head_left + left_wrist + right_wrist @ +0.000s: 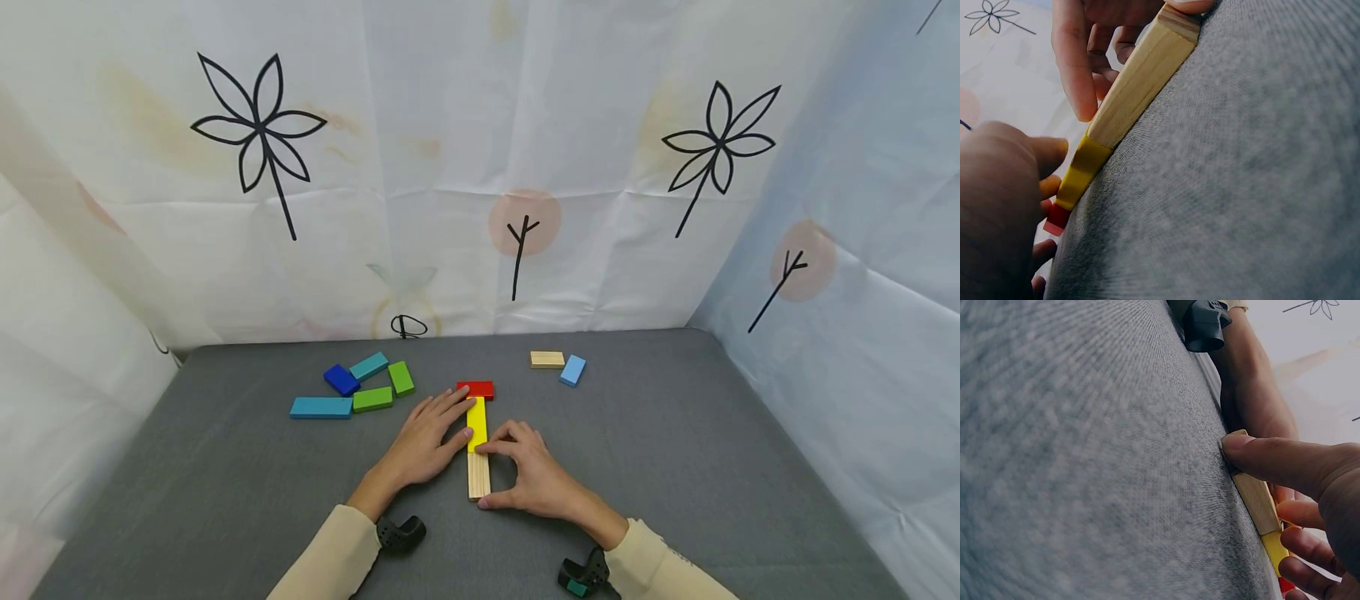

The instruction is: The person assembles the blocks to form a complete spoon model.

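Note:
A red block [476,390], a yellow block [477,423] and a plain wooden block [478,477] lie on the grey cloth, touching in a T shape. Red forms the crossbar at the far end. My left hand [423,446] rests along the left side, its extended fingers touching the red and yellow blocks and its thumb against yellow. With my right hand [536,475] I grip the wooden block lengthwise, thumb at its near end and index finger by the yellow joint. The left wrist view shows the wooden block [1141,81] flat and end to end with the yellow block [1085,165].
To the left lie a long blue block [321,407], two green blocks [372,399], a dark blue block [342,380] and a teal block [369,367]. A wooden block [547,359] and a light blue block [573,371] are at the back right. White curtains surround the table [675,450].

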`<state>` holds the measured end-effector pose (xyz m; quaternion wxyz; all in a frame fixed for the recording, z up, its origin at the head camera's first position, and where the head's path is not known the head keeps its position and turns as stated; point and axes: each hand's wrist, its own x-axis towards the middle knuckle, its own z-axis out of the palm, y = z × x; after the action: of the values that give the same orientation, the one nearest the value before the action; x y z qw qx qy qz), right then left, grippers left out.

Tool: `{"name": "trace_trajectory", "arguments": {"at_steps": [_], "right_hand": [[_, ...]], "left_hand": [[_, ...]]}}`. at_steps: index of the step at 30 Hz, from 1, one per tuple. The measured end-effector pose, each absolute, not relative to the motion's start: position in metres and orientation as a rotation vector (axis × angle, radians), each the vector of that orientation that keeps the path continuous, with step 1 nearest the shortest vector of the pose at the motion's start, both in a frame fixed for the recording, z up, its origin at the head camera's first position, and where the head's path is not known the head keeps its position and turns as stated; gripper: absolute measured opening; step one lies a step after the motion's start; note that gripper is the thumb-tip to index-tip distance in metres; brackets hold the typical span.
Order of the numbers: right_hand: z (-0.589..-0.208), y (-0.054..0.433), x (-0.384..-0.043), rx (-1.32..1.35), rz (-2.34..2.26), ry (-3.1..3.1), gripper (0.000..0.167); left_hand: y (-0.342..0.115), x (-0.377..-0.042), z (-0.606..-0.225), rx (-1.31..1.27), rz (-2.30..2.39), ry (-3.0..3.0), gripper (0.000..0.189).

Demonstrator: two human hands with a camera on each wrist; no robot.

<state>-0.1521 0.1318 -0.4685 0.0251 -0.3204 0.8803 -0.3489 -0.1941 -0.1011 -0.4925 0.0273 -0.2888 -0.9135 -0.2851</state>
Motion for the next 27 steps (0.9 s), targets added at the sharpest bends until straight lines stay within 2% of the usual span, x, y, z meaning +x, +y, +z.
{"name": "trace_trajectory", "arguments": {"at_steps": [16, 27], "right_hand": [[-0.4703, 0.1322, -0.1505, -0.969, -1.131, 2.696, 0.062], [-0.4692, 0.1326, -0.1515, -0.985, -1.15, 2.701, 0.063]], "left_hand": [[-0.105, -0.1915, -0.489, -0.982, -0.803, -2.907, 0.095], [-0.1055, -0.1923, -0.4892, -1.02, -0.782, -2.875, 0.1]]}}
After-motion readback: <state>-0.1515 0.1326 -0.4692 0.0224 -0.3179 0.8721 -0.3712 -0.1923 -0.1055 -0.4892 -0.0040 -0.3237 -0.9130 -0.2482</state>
